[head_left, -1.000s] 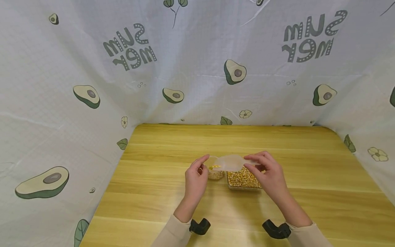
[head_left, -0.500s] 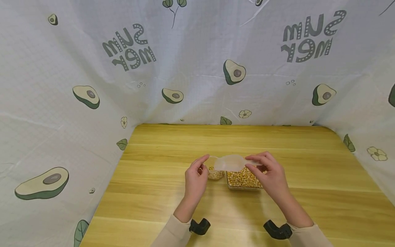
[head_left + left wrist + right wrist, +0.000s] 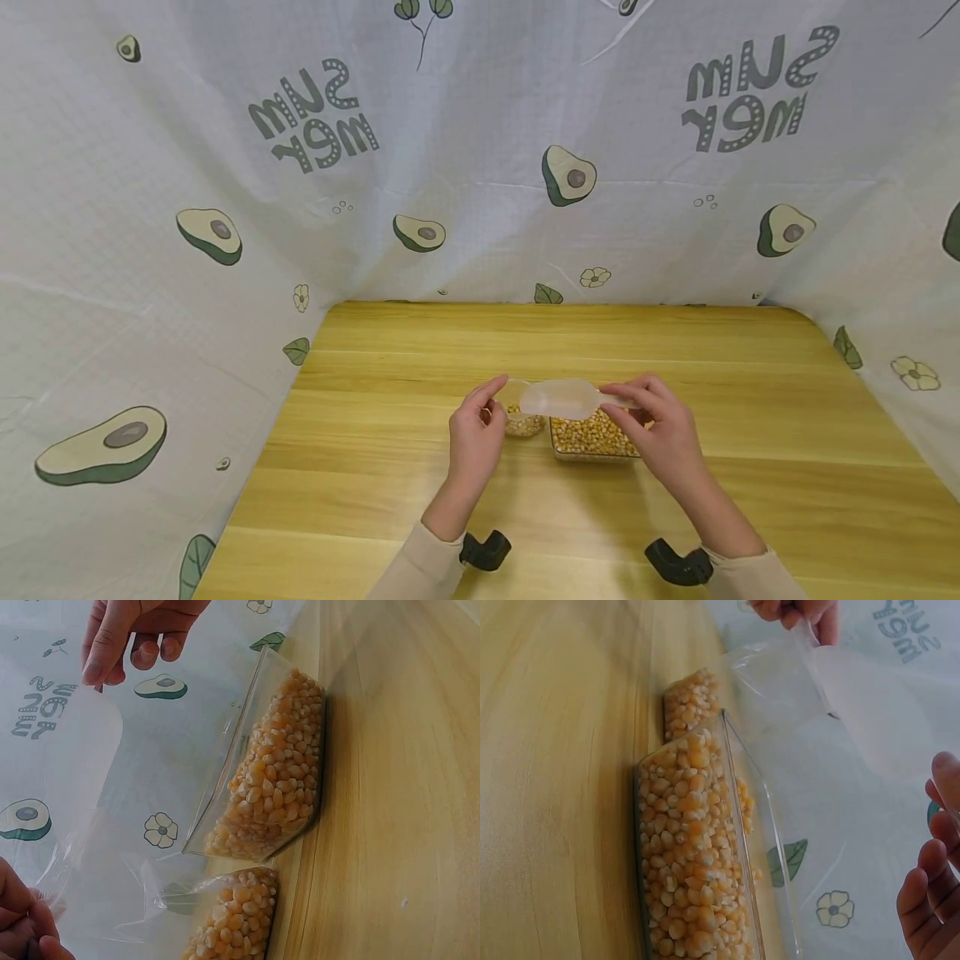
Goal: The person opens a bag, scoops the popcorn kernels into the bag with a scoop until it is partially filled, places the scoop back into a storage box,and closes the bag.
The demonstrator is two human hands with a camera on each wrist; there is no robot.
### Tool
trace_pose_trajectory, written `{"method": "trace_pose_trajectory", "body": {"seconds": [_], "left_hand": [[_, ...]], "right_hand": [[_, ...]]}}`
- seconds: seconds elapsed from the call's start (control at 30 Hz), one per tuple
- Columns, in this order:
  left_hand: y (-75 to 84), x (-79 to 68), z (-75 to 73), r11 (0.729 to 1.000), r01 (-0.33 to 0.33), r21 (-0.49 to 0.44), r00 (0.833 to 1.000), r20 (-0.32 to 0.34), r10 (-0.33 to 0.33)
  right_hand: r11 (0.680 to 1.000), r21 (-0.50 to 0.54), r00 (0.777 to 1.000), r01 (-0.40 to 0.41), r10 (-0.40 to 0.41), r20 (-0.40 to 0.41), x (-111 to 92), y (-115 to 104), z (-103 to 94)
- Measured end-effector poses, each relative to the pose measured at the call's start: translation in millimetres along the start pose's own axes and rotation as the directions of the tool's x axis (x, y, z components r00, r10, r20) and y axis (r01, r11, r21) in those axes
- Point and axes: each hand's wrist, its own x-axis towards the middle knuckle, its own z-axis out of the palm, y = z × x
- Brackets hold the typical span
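My left hand [image 3: 477, 433] pinches the upper rim of a clear plastic bag [image 3: 124, 900]. Corn kernels [image 3: 236, 915] fill the bag's lower part, which stands on the table. With thumb and fingers my right hand [image 3: 663, 429] grips the handle of a translucent white scoop [image 3: 566, 399]. The scoop lies almost level, its front end over the bag's mouth. No kernels show in it in the head view. Below the scoop and right of the bag stands a clear rectangular container [image 3: 697, 847] full of corn kernels, partly covered by the scoop and right hand.
The wooden table [image 3: 360, 433] extends around the bag and container. Behind it and at both sides hangs a white curtain [image 3: 480, 225] printed with avocados. A black wrist mount [image 3: 486, 551] sits on the left wrist, and another black mount [image 3: 678, 563] on the right.
Yellow kernels seen at the scoop's front end a second ago are gone from there. The right hand and scoop have shifted slightly right and down. My left hand keeps its place on the bag.
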Motion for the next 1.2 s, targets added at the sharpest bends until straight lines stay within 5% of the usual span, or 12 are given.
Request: {"method": "trace_pose_trajectory", "body": {"seconds": [0.7, 1.2], "left_hand": [[-1.2, -0.2, 1.2, 1.0, -0.006, -0.002, 1.0, -0.005, 0.006], [-1.8, -1.1, 0.7, 1.0, -0.003, 0.001, 1.0, -0.007, 0.003]], "right_hand": [[0.997, -0.038, 0.997, -0.062, 0.06, -0.051, -16.2, 10.6, -6.5], [0.961, 0.027, 0.958, -0.275, 0.276, -0.078, -32.5, 24.6, -20.9]]}}
